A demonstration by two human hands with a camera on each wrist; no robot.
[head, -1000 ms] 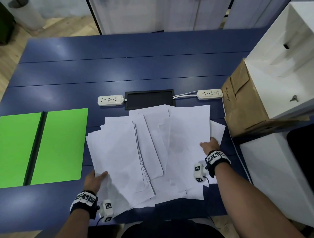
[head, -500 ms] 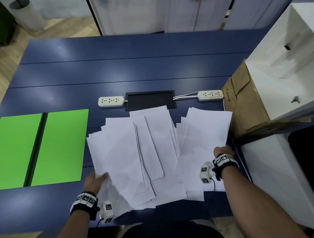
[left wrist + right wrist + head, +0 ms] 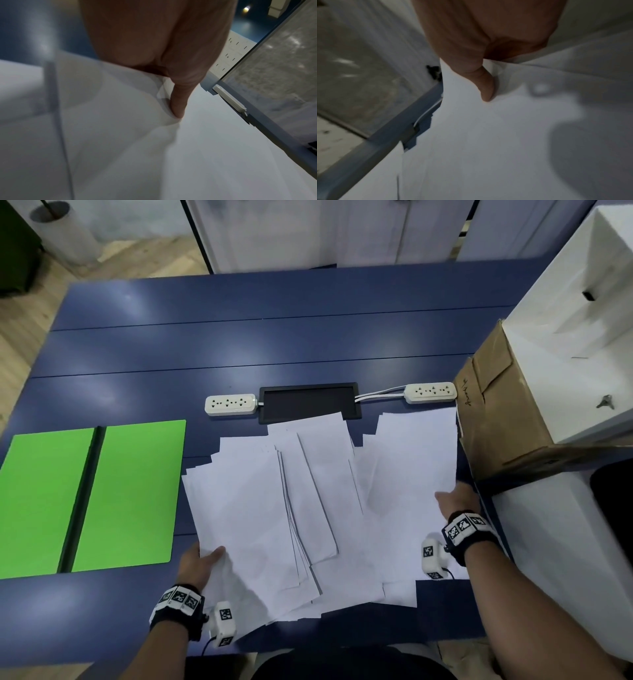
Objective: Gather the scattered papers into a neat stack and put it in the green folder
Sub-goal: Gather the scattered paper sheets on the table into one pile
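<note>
Head view: green folder (image 3: 130,494) open, paperless; each grip (image 3: 198,563) (image 3: 454,501) pinching papers (image 3: 308,508).

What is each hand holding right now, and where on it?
The left hand pinches the near-left edge of the papers, thumb on top. The right hand pinches the right edge of the right-hand sheets, thumb on top, fingers hidden beneath.

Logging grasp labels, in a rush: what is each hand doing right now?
Left hand: pinches the left edge of the papers, thumb on top.
Right hand: pinches the right-hand sheets, thumb on top.
</note>
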